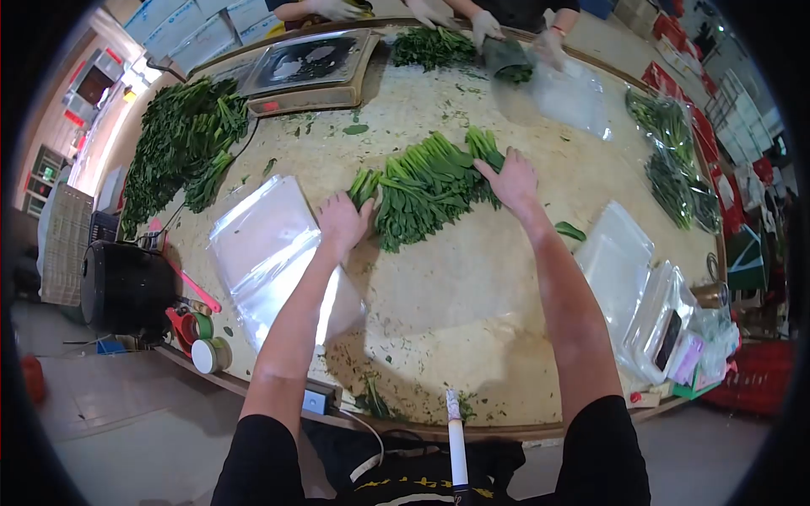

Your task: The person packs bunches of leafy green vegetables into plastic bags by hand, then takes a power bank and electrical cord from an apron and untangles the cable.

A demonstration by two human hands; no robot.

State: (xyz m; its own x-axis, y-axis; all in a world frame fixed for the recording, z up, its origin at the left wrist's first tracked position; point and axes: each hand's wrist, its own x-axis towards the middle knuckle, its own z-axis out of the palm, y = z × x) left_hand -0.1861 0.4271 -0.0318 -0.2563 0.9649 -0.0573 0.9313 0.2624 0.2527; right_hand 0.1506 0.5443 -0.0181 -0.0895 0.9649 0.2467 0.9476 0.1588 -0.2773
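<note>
A row of leafy greens (430, 190) lies across the middle of the table, pale stems pointing away and dark leaves toward me. At its left end my left hand (342, 221) is closed round a small bunch of stems. My right hand (510, 180) grips the bunch at the right end, thumb on the near side. Left of my left forearm, a stack of clear plastic bags (270, 244) lies flat. A loose leaf (570, 230) rests right of my right wrist.
A scale (308, 72) stands at the back left beside a large heap of greens (173, 143). Across the table, co-workers' gloved hands (486, 27) handle greens and a bag. More plastic bags (614, 261) and bagged greens (671, 160) lie at right. A cigarette (456, 447) juts up near me.
</note>
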